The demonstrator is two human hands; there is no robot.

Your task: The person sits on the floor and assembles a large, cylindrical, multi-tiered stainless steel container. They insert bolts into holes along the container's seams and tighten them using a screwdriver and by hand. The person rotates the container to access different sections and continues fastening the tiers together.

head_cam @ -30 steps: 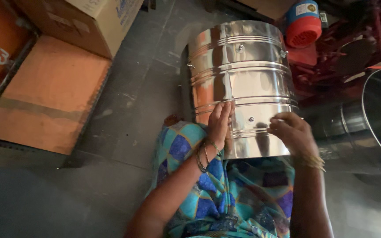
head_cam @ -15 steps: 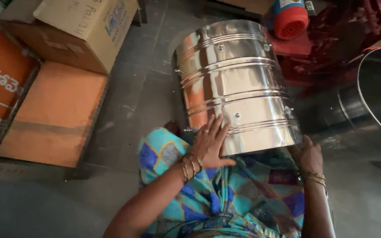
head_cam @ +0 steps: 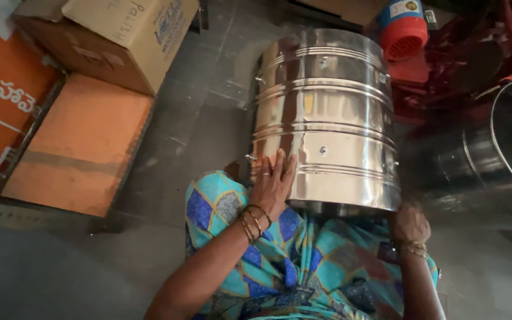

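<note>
She is steadying the steel drum (head_cam: pixel 324 118) lying across her lap, left hand (head_cam: pixel 272 184) spread flat on its side, right hand (head_cam: pixel 409 224) gripping the near rim from below, 2 cardboard boxes (head_cam: pixel 111 35) off left.

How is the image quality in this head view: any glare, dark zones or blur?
Head view: bright reflections streak the steel drum, mirroring orange from the cardboard boxes; the right side around the second metal vessel is deep in shadow; the left hand on the drum is sharp, the right hand dimmer; wide-angle bending at the edges.
</note>
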